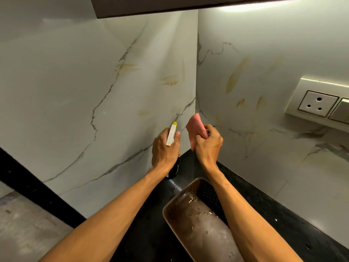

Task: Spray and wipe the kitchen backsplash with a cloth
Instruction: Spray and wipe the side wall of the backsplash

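The backsplash (94,82) is white marble-look tile that meets in a corner, with yellowish smears on both walls. My left hand (164,148) grips a spray bottle (171,136) with a white head, a yellow nozzle tip and a dark body; the nozzle points up toward the corner. My right hand (208,145) holds a folded pink cloth (195,127) just right of the bottle, a little in front of the corner. The cloth is apart from the wall.
A black countertop (264,205) runs below the walls. A brown perforated basket (181,201) with a wet tray inside sits on it between my forearms. A wall socket plate (319,103) is on the right wall. A dark cabinet underside (151,6) hangs overhead.
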